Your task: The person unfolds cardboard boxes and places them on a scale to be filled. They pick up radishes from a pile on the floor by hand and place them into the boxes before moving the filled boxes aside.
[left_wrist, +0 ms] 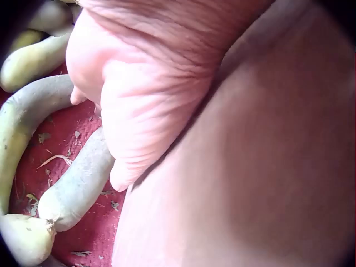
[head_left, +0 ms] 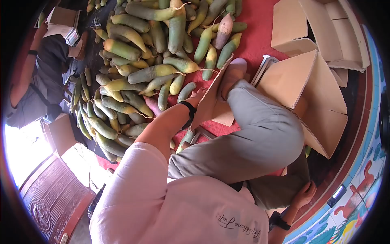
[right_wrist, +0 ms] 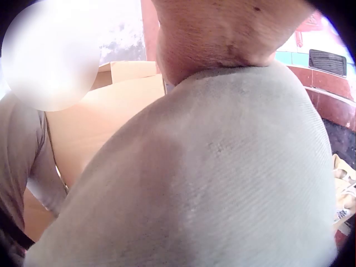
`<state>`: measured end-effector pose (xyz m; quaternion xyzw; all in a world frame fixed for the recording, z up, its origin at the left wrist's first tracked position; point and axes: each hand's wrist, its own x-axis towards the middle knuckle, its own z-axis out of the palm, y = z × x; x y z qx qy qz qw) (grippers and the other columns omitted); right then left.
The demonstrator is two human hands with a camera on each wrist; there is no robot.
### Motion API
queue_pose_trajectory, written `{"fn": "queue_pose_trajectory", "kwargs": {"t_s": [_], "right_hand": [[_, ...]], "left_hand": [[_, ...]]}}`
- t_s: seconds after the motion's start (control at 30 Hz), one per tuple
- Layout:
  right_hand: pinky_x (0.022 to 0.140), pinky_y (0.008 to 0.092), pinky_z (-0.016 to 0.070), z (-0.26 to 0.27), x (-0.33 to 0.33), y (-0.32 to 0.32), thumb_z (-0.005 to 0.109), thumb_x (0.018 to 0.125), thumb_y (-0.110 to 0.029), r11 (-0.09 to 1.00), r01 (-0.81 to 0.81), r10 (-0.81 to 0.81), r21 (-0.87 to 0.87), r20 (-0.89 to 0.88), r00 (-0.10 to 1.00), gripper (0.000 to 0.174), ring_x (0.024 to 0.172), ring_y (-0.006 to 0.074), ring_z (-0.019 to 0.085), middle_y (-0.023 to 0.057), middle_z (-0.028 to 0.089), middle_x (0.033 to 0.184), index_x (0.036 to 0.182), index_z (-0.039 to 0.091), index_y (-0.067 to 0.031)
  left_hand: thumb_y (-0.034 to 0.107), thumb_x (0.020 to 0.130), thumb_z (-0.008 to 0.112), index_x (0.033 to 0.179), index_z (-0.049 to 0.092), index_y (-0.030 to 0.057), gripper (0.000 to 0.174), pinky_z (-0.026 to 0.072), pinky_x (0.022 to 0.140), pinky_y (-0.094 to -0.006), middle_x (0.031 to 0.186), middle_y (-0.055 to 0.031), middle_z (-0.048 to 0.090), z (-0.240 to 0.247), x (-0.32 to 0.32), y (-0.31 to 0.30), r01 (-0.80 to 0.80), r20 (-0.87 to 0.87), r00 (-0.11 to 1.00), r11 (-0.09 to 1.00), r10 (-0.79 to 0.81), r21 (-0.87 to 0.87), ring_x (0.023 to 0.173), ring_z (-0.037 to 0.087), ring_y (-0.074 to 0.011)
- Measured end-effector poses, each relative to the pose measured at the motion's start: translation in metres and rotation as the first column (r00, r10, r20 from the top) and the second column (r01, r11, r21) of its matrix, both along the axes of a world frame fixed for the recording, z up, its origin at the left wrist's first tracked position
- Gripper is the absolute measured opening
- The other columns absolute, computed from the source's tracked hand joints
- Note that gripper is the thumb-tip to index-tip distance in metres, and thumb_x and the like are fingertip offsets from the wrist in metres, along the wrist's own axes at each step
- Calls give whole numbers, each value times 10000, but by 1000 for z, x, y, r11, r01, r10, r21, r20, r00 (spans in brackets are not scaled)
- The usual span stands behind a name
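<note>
My left hand (head_left: 197, 96) is against the outer side of an upright cardboard flap (head_left: 209, 97), with a dark band round the wrist. In the left wrist view the heel of the hand (left_wrist: 139, 105) lies along the brown cardboard (left_wrist: 250, 150); the fingers are mostly hidden, and I cannot tell whether they grip it. Just beyond are green radishes (left_wrist: 78, 183) on a red cloth (left_wrist: 83, 239). My right hand (head_left: 305, 194) rests on my bent leg in grey trousers (head_left: 260, 138). In the right wrist view only the wrist (right_wrist: 228, 39) shows above the trouser cloth.
A large heap of green radishes (head_left: 150, 73) covers the floor on the left, with one pinkish radish (head_left: 223, 32) at its edge. Open cardboard boxes (head_left: 325, 110) stand on the right. Another person (head_left: 36, 77) is at the far left. A patterned tile wall (head_left: 361, 203) curves along the right.
</note>
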<state>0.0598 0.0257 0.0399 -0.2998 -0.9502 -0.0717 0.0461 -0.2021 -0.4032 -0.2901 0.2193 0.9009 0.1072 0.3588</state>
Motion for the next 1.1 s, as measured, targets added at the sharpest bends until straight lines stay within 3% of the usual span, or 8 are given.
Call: {"fn": "queue_pose_trajectory", "kwargs": {"t_s": [0.23, 0.3, 0.5, 0.57, 0.6, 0.63, 0.93, 1.1], "right_hand": [[815, 417, 436, 0, 1, 2, 470, 918, -161, 999, -44, 44, -6, -5, 999, 232, 939, 342, 553, 176, 583, 1002, 1033, 575, 11], [815, 416, 437, 0, -1, 1, 475, 915, -153, 999, -39, 39, 7, -6, 999, 224, 942, 342, 553, 175, 582, 1003, 1032, 574, 11], [810, 401, 443, 1, -8, -4, 494, 902, -125, 998, -59, 59, 0, -73, 996, 202, 945, 331, 557, 164, 583, 1005, 1032, 573, 9], [808, 399, 444, 3, -13, -8, 502, 894, -116, 998, -65, 64, -4, -106, 992, 197, 942, 330, 558, 163, 583, 1006, 1030, 572, 9], [806, 397, 445, 4, -15, -9, 510, 887, -107, 997, -71, 69, -7, -117, 991, 193, 940, 329, 559, 161, 582, 1006, 1029, 572, 9], [806, 397, 445, 4, -17, -10, 510, 887, -107, 998, -68, 66, -10, -143, 987, 193, 940, 329, 559, 161, 582, 1006, 1029, 572, 9], [821, 421, 430, 9, -33, -17, 491, 888, -101, 974, -226, 224, 27, -275, 935, 200, 949, 358, 541, 185, 561, 1024, 1032, 553, 22], [838, 408, 422, 30, -55, -39, 479, 888, -82, 935, -351, 344, 44, -343, 874, 198, 951, 356, 534, 195, 548, 1025, 1030, 541, 41]], "left_hand": [[288, 838, 514, 1227, 469, 161, 412, 478, 843, -419, 1218, -137, 505, -70, -11, 16, -30, 56, 997, 975, 44, -221, 1108, 509, -365], [267, 849, 505, 1176, 527, 154, 347, 507, 784, -374, 1106, -121, 589, -91, -10, 5, -225, 26, 972, 957, 233, -186, 990, 592, -324], [262, 847, 511, 1101, 579, 141, 289, 504, 789, -358, 1056, -111, 619, -74, 4, -49, -66, 70, 995, 996, 70, -62, 969, 606, -292], [260, 846, 513, 1070, 600, 136, 270, 502, 792, -352, 1036, -107, 631, -55, 6, -57, -2, 64, 998, 1000, 3, -16, 960, 611, -279], [282, 807, 560, 993, 640, 128, 254, 501, 791, -364, 1078, -110, 618, 59, -13, -37, -165, 189, 961, 968, 200, -187, 974, 608, -251], [296, 758, 605, 1021, 615, 124, 315, 494, 799, -378, 1053, -117, 620, 90, -19, -42, -90, 233, 963, 976, 137, -201, 978, 600, -272], [403, 713, 646, 1074, 529, 40, 525, 475, 839, -359, 1076, -166, 572, 168, -35, -87, -234, -230, 954, 956, 191, -179, 1001, 578, -276], [374, 746, 641, 1033, 519, 31, 463, 494, 765, -395, 1007, -173, 569, 276, -47, -99, -476, -467, 771, 879, 433, 29, 902, 600, -305]]}}
